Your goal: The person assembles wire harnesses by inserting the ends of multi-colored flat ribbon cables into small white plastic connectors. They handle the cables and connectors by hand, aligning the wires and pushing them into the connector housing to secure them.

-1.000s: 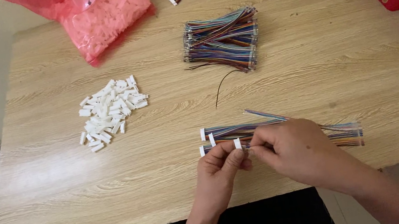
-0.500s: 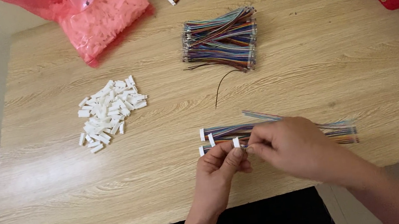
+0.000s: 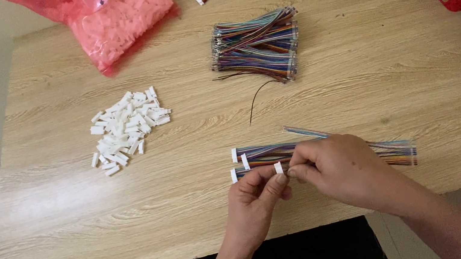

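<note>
Low centre of frame, my left hand (image 3: 255,196) now pinches a small white connector (image 3: 278,168) against the wire ends my right hand (image 3: 340,171) grips; since a second ago little has shifted, so seating continues

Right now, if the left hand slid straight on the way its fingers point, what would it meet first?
The left hand points up-table; it would likely first meet the finished wire sets lying just beyond its fingertips, though depth is hard to judge.
</note>
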